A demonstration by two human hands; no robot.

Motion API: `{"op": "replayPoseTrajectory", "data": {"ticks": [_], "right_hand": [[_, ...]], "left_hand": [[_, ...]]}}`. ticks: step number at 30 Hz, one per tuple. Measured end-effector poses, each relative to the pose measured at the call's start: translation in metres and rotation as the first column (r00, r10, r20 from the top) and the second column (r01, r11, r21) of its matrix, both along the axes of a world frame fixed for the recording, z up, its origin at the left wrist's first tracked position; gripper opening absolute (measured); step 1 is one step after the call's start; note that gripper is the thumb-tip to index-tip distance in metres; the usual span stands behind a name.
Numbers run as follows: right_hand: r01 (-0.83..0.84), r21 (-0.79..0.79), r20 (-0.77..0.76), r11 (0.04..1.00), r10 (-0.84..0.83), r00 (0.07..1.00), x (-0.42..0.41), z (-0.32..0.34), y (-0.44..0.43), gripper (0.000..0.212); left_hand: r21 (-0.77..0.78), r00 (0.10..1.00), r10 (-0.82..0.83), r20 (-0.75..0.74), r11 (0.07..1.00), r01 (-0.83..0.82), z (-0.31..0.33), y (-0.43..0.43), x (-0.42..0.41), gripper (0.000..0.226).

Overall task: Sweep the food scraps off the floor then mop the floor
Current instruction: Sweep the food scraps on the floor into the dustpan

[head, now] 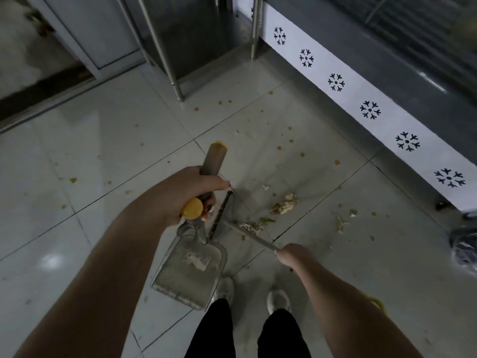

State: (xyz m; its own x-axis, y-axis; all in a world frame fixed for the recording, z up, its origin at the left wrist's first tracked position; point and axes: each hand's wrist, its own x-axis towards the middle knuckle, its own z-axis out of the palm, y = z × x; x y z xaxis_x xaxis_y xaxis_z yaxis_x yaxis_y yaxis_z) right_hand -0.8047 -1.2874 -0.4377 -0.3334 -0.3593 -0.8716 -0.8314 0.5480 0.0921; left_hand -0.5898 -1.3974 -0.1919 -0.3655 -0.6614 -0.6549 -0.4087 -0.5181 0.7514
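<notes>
Scraps (282,206) on the floor (103,151) ahead-right of the shoes (277,301), dustpan (189,275) just left of them, cabinet (361,99) along the right, table leg (178,83) further back.

Pale food scraps (283,206) lie clumped on the right of the tiled floor (103,151), with smaller bits and orange spots scattered around. The grey dustpan (191,267), soiled inside, is tilted with its open edge facing away from them. The broom's (254,238) thin metal handle slants toward a smaller pile.
</notes>
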Motion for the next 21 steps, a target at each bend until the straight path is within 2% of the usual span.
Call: {"op": "replayPoseTrajectory", "data": {"ticks": [4, 12, 17, 21], "right_hand": [[-0.19, 0.011, -0.074, 0.982, 0.19, 0.979, -0.051, -0.001, 0.025, 0.041], [-0.276, 0.003, -0.216, 0.961, 0.27, 0.938, -0.155, 0.025, 0.04, 0.044], [-0.334, -0.002, -0.154, 0.943, 0.33, 0.931, -0.166, 0.038, 0.04, 0.052], [-0.464, -0.004, -0.083, 0.886, 0.463, 0.883, -0.126, 0.027, 0.068, 0.049]], "left_hand": [[0.007, 0.999, 0.046, 0.029, 0.999, -0.046, -0.005, 0.022, -0.015, 0.032], [0.009, 0.991, 0.131, 0.023, 0.991, -0.132, -0.001, 0.065, -0.022, 0.052], [-0.012, 0.976, 0.217, 0.031, 0.976, -0.216, -0.008, 0.1, -0.017, 0.046], [-0.003, 0.969, 0.244, 0.039, 0.97, -0.244, -0.014, 0.134, -0.009, 0.038]]}}
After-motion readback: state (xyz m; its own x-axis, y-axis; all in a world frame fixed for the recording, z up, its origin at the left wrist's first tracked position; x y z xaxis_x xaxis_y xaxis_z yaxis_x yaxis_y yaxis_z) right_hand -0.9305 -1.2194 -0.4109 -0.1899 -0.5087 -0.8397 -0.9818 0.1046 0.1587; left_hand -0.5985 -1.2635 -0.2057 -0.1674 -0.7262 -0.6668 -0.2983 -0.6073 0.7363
